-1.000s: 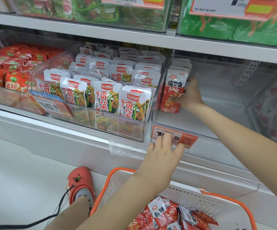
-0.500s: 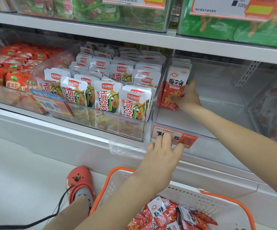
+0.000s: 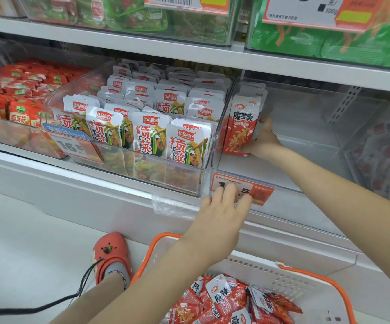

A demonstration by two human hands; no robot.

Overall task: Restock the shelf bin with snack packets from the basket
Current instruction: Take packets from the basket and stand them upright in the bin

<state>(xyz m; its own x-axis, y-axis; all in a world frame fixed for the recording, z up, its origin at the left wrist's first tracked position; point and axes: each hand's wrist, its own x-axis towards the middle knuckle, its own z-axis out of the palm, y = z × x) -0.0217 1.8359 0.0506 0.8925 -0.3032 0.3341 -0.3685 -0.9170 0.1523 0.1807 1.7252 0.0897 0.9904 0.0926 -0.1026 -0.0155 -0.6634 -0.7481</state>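
Note:
A clear shelf bin (image 3: pixel 306 183) stands at the middle right, mostly bare inside. A row of red and white snack packets (image 3: pixel 240 127) stands upright against its left wall. My right hand (image 3: pixel 265 141) is inside the bin and grips the front packets of that row from their right side. My left hand (image 3: pixel 222 213) rests with straight fingers on the bin's front lip, over the orange price tag (image 3: pixel 259 192). Below, a white basket with orange rim (image 3: pixel 317 284) holds several more red packets (image 3: pixel 231 302).
A full bin of white packets (image 3: pixel 142 127) sits left of the target bin, and a bin of red packets (image 3: pixel 14 97) further left. Green packs fill the shelf above (image 3: pixel 329 43). My foot in a red clog (image 3: pixel 112 256) stands beside the basket.
My right hand has shifted slightly and pushed the front packets more upright against the bin's left wall. My left hand has stayed on the bin's front lip.

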